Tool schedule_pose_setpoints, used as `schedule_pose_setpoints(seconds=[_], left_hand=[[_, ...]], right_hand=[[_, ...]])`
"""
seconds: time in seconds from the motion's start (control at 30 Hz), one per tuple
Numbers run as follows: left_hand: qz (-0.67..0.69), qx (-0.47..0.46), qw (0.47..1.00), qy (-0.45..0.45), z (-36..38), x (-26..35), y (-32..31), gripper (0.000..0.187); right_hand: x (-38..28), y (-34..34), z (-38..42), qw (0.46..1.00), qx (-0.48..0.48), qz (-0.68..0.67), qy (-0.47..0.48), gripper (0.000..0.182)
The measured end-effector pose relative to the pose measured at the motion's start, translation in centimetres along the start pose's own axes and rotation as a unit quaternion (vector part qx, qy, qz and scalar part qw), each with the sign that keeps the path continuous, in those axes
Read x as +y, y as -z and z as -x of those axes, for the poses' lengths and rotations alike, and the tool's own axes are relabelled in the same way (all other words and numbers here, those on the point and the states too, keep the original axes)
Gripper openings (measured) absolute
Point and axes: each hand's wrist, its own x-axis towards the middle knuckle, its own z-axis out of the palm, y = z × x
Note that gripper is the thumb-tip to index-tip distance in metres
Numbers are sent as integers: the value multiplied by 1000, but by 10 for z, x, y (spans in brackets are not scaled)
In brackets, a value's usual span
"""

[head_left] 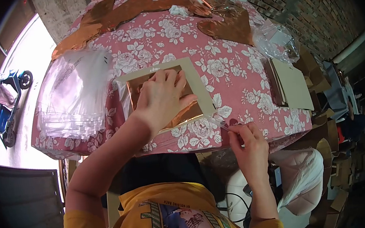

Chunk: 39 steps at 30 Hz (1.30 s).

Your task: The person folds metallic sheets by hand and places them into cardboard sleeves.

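Note:
My left hand (163,94) lies on a shiny copper-coloured sheet (187,113), its fingers bent and a little apart, the thumb stretched to the right. Under the sheet is a beige board (196,77), with clear plastic showing at its left edge. Near the table's front edge, my right hand (249,140) pinches a strip of clear plastic (220,122) by the board's lower right corner. To the left of the board is a stack of clear plastic bags (73,93).
Copper-coloured sheets (133,11) lie along the back of the flowered table (142,56). More boards (291,83) and crumpled plastic (274,39) are at the right. A white chair (303,181) stands below the right edge; cardboard boxes are beyond.

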Motion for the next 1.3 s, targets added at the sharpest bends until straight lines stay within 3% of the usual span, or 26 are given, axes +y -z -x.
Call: schedule_pose_setpoints(seconds=[0.37,0.57,0.7,1.0,1.3], left_hand=[[-16,2,1000,2,1,1,-2,66],[-12,-7,1000,10,1,2,-2,62],[-1,-14,1000,2,0,-1,-3,57],[17,-13,1000,6,1,-1,0,54],[38,2,999,-3,2,-2,-1,44]], right_hand=[[-5,-25,-14,998,17,-52,-17,14],[-14,-48,-38,992,41,-25,118,15],[-9,-44,-31,996,32,-45,73,15],[-11,-45,-41,990,45,38,129,14],[-14,-52,-57,973,7,58,223,32]])
